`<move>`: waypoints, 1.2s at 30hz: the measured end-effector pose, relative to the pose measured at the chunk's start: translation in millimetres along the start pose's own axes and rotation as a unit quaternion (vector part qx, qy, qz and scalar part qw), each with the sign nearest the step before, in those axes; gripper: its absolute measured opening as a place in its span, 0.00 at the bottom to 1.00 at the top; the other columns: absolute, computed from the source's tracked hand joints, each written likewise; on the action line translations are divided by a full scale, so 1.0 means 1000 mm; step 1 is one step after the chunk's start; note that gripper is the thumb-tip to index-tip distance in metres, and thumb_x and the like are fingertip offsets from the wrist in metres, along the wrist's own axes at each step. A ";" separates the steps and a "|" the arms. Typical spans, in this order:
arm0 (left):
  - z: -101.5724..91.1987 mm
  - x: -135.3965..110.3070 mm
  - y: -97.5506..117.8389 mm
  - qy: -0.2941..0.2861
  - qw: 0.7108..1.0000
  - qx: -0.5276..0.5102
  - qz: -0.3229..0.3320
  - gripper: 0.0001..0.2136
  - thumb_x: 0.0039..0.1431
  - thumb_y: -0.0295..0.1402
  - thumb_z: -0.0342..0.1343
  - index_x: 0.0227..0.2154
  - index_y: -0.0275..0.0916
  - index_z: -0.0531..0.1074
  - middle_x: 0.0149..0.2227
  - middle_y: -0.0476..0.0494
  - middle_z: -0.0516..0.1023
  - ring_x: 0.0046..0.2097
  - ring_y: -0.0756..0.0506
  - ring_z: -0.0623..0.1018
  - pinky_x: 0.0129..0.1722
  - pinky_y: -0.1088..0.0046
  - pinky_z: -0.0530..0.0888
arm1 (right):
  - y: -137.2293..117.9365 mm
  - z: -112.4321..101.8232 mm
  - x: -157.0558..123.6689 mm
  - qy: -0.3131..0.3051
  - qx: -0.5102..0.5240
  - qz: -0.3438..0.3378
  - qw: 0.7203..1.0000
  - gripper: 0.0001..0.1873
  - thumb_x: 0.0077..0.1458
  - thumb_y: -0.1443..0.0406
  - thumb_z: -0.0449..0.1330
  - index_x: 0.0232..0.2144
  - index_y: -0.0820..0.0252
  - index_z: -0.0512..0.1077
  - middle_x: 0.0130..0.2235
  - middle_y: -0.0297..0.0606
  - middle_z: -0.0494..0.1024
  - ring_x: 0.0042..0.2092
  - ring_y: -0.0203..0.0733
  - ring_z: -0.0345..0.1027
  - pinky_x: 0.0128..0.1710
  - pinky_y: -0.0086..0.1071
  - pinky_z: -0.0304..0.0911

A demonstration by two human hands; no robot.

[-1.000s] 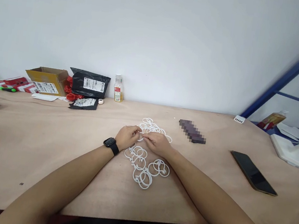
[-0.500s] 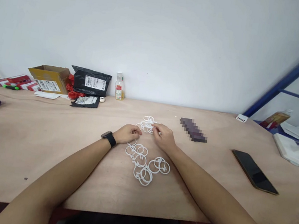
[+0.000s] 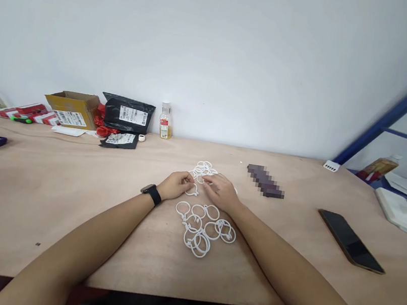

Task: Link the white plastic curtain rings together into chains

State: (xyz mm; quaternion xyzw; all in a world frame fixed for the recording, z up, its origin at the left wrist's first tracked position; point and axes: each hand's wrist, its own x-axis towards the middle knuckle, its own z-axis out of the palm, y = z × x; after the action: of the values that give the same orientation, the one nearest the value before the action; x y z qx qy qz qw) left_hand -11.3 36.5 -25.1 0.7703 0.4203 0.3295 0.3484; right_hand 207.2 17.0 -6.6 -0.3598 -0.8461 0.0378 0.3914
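Observation:
My left hand [image 3: 175, 185] is closed, its fingertips pinching a white plastic curtain ring [image 3: 196, 188] with a small eyelet. My right hand [image 3: 221, 191] lies over the near right side of a far heap of white rings [image 3: 204, 165]. Its thumb and forefinger are apart, with the fingertips at the heap's edge; the other fingers partly cover rings. Closer to me, between my forearms, a loose near group of similar rings [image 3: 193, 223] lies flat on the table, several overlapping.
A blurred dark object [image 3: 265, 181] and a phone [image 3: 351, 241] lie to the right. Along the wall stand a bottle [image 3: 165, 122], a black parcel bag [image 3: 127, 114] and a cardboard box [image 3: 72, 108]. A white multi-port block [image 3: 331, 166] sits by the blue frame [image 3: 393, 112].
My left hand has shifted slightly right, now with a ring at its fingertips. My right hand has drawn a little nearer, its thumb and forefinger apart. The view has shifted slightly.

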 end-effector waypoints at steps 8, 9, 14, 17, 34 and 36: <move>-0.002 -0.005 0.013 0.092 0.993 0.067 0.042 0.07 0.58 0.33 0.52 0.36 0.37 0.72 0.29 0.48 0.77 0.27 0.52 0.72 0.29 0.76 0.68 | -0.006 0.000 -0.001 -0.043 0.002 -0.048 0.998 0.15 0.58 0.57 0.59 0.45 0.57 0.73 0.37 0.40 0.80 0.38 0.42 0.73 0.41 0.37 0.67; -0.001 -0.006 0.015 0.100 0.989 0.097 0.052 0.07 0.58 0.32 0.52 0.37 0.37 0.72 0.29 0.48 0.77 0.28 0.51 0.72 0.29 0.76 0.68 | -0.006 0.001 -0.001 -0.038 -0.002 -0.054 0.998 0.14 0.58 0.58 0.59 0.44 0.57 0.73 0.37 0.40 0.80 0.38 0.42 0.73 0.41 0.36 0.67; -0.001 -0.010 0.023 0.101 0.977 0.167 0.087 0.09 0.59 0.31 0.51 0.41 0.38 0.72 0.28 0.49 0.76 0.29 0.50 0.73 0.32 0.74 0.68 | -0.008 0.003 -0.001 -0.018 0.001 -0.067 0.998 0.10 0.62 0.64 0.54 0.41 0.57 0.74 0.37 0.39 0.81 0.38 0.41 0.74 0.40 0.35 0.67; -0.001 -0.010 0.023 0.089 0.982 0.142 0.081 0.13 0.61 0.37 0.51 0.46 0.38 0.70 0.33 0.47 0.77 0.29 0.50 0.73 0.32 0.74 0.69 | -0.006 0.003 -0.001 0.007 0.011 -0.035 0.999 0.09 0.61 0.65 0.53 0.39 0.57 0.74 0.37 0.39 0.80 0.39 0.41 0.74 0.41 0.35 0.67; 0.005 -0.016 0.037 -0.126 0.959 0.178 0.183 0.18 0.50 0.48 0.62 0.38 0.39 0.76 0.38 0.43 0.75 0.40 0.46 0.74 0.43 0.71 0.70 | 0.017 0.003 0.001 0.075 -0.050 0.057 0.994 0.11 0.60 0.65 0.55 0.43 0.56 0.74 0.45 0.42 0.79 0.47 0.47 0.71 0.49 0.43 0.65; 0.006 -0.014 0.035 -0.124 0.966 0.159 0.164 0.15 0.51 0.43 0.62 0.38 0.39 0.76 0.38 0.44 0.75 0.40 0.46 0.74 0.42 0.72 0.70 | 0.014 0.002 0.001 0.078 -0.067 0.042 0.994 0.12 0.59 0.65 0.56 0.44 0.56 0.75 0.47 0.42 0.78 0.49 0.48 0.69 0.51 0.46 0.64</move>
State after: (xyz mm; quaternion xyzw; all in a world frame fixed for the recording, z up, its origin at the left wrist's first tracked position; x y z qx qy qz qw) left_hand 2.2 8.5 -3.5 0.9091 0.2885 0.2132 0.2116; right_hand 214.0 28.4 -12.2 -0.4220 -0.7979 -0.0311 0.4293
